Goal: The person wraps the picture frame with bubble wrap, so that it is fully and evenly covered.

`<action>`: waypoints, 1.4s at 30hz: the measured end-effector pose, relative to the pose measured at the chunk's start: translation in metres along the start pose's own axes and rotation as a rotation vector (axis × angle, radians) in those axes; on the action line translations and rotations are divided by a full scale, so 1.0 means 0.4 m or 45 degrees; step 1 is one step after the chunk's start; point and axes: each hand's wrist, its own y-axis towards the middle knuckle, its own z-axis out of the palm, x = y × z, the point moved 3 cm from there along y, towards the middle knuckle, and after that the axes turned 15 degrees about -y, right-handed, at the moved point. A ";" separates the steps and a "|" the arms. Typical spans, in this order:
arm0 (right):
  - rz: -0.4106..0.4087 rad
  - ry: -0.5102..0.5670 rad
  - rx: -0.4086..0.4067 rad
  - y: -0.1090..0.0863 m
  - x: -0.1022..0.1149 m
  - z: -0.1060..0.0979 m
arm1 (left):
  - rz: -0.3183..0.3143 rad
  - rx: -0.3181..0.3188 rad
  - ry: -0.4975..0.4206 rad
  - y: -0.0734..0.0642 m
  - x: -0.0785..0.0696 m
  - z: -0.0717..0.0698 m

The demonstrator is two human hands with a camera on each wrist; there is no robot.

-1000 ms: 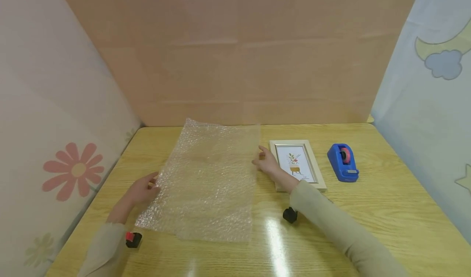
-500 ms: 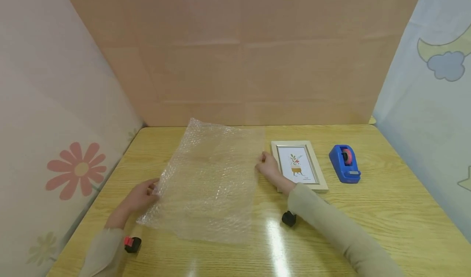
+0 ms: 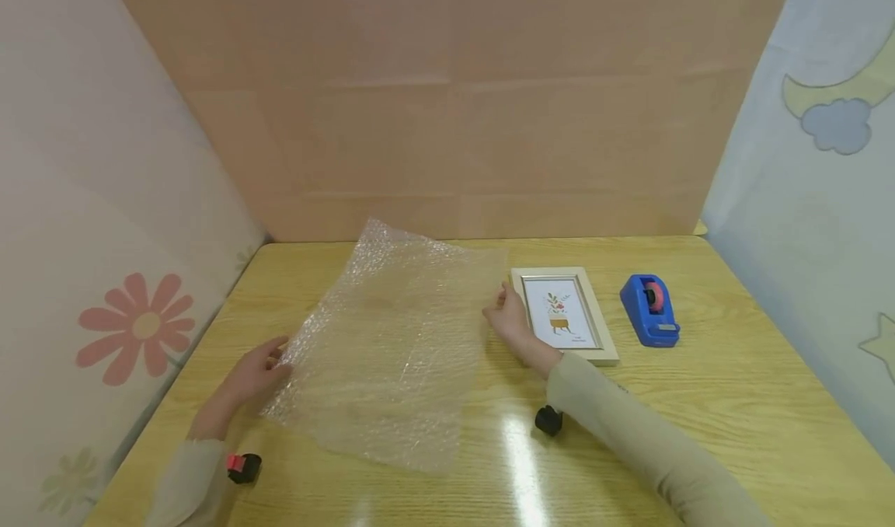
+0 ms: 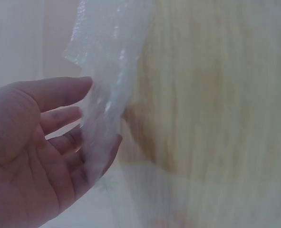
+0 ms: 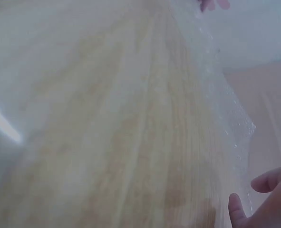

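Note:
A clear sheet of bubble wrap spans the gap between my two hands, tilted above the wooden table. My left hand holds its left edge; in the left wrist view the thumb is at the edge and the fingers curl behind the wrap. At the sheet's right edge, my right hand grips with thumb and fingers, only partly seen at the corner of the right wrist view. Beside the right hand lies a picture frame with a pale border and a plant print.
A blue tape dispenser with a pink roll stands right of the frame. Two small black objects, one partly red and one plain, are near the forearms. A brown backdrop rises behind the table.
The sheet has turned slightly, its far-left corner shifting right and its near-right corner left. My left hand has moved a little left; the right hand stays near the picture frame.

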 end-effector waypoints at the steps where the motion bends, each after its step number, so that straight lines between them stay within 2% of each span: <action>1: 0.011 0.002 -0.005 0.004 -0.001 -0.004 | -0.001 0.003 0.003 -0.006 0.000 -0.001; 6: 0.061 -0.011 0.006 0.002 -0.018 -0.006 | -0.010 0.011 0.017 -0.023 0.005 -0.005; 11: 0.067 0.050 0.021 -0.040 -0.023 0.007 | -0.044 -0.013 0.045 -0.017 0.007 -0.022; 16: 0.023 0.117 -0.020 -0.074 -0.017 0.012 | -0.060 -0.046 0.031 -0.011 -0.001 -0.034; 19: -0.009 0.128 -0.047 -0.074 -0.015 0.009 | -0.075 -0.061 0.029 -0.014 -0.001 -0.036; 27: 0.009 0.119 -0.064 -0.060 -0.019 0.002 | -0.057 -0.064 0.008 -0.026 0.016 -0.050; 30: -0.001 0.117 -0.094 -0.066 -0.022 0.014 | -0.064 -0.085 0.023 -0.022 0.028 -0.058; 36: 0.035 0.191 -0.055 -0.080 -0.025 0.041 | -0.090 -0.098 0.032 -0.009 0.046 -0.076; 42: 0.073 0.242 -0.042 -0.092 -0.018 0.045 | -0.094 -0.112 0.032 0.003 0.050 -0.089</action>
